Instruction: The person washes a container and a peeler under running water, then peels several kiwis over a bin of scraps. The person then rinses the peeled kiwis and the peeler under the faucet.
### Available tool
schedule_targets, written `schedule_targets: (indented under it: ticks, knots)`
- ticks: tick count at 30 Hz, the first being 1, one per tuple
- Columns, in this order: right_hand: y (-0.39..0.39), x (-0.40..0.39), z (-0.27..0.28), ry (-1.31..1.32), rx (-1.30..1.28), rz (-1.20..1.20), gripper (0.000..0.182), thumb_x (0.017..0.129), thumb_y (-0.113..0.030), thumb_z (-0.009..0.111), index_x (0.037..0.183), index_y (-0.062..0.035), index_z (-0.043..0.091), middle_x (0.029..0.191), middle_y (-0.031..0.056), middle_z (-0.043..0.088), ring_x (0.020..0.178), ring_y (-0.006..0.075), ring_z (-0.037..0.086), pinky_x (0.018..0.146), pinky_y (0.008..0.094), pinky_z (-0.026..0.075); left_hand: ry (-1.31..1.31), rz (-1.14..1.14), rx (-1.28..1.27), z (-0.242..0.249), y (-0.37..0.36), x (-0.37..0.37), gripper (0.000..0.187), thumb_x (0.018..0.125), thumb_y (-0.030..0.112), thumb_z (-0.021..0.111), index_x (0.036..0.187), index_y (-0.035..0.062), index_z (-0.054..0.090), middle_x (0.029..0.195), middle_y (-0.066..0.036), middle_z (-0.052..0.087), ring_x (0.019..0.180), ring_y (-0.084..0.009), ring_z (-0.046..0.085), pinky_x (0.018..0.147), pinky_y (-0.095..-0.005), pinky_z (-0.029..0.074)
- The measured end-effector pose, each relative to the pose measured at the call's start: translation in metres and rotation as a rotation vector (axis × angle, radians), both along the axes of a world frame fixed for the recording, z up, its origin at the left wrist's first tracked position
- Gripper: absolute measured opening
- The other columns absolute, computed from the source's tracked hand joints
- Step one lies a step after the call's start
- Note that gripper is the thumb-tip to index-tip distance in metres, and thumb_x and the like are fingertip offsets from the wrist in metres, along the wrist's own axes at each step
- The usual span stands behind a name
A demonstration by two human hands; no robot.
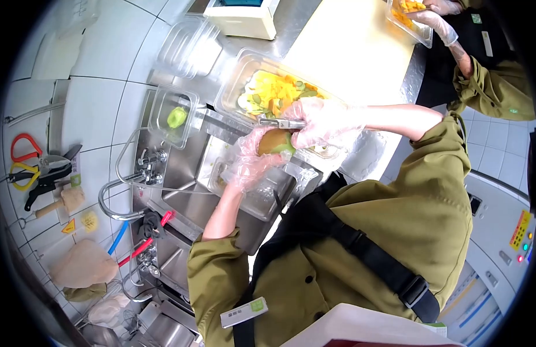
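Observation:
My left hand [250, 159], in a clear plastic glove, is wrapped round a kiwi [275, 143] with brown skin and a bare green patch at its lower end. Also gloved, my right hand [321, 120] grips a metal peeler [282, 123] lying across the top of the fruit. Just beyond my hands, a clear tub [227, 92] holds yellow and orange pieces with green-brown bits. A clear container [193, 124] with a pale green lump [176, 117] stands to the left. Under my left hand, another clear container [245, 199] sits over the sink.
Steel sinks [190, 199] with taps [152, 159] run along the tiled wall. Empty clear containers [184, 46] and a white box [245, 20] stand at the back, beside a pale board [343, 37]. At upper right, a co-worker's gloved hands [436, 23] hold a container of orange pieces [404, 20].

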State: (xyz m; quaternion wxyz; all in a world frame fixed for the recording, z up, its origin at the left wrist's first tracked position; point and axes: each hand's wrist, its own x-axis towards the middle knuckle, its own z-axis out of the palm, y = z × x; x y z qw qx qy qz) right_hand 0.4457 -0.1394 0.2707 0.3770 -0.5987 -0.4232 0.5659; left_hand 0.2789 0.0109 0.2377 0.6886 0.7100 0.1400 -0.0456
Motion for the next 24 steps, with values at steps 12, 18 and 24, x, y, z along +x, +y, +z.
schedule_targets:
  ticks: [12, 18, 24]
  knots:
    - [-0.003, -0.011, -0.041, 0.027, 0.131, -0.098, 0.042, 0.071, -0.03, 0.063, 0.104, -0.0048, 0.058, 0.086, 0.0124, 0.061, 0.084, 0.0229, 0.058, 0.074, 0.0341, 0.044, 0.053, 0.004, 0.135, -0.008, -0.001, 0.008, 0.054, 0.064, 0.03, 0.074, 0.106, 0.0017, 0.056, 0.095, -0.006, 0.06, 0.088, -0.0146, 0.054, 0.079, -0.0303, 0.043]
    - [0.007, -0.003, -0.061, -0.153, 0.191, -0.136, 0.042, 0.072, -0.03, 0.06, 0.104, -0.0041, 0.058, 0.09, 0.0152, 0.061, 0.085, 0.0271, 0.059, 0.075, 0.0364, 0.045, 0.026, 0.015, 0.072, -0.014, 0.007, 0.019, 0.054, 0.063, 0.027, 0.073, 0.108, 0.0023, 0.055, 0.098, -0.003, 0.058, 0.092, -0.0132, 0.053, 0.083, -0.029, 0.042]
    - [0.009, 0.0, -0.065, -0.12, 0.215, -0.145, 0.043, 0.074, -0.032, 0.059, 0.105, -0.0023, 0.057, 0.092, 0.0168, 0.06, 0.088, 0.0289, 0.058, 0.077, 0.0378, 0.044, -0.041, -0.014, 0.05, -0.017, 0.014, 0.027, 0.059, 0.063, 0.03, 0.073, 0.11, 0.0016, 0.055, 0.101, -0.005, 0.057, 0.095, -0.0146, 0.053, 0.086, -0.0299, 0.041]
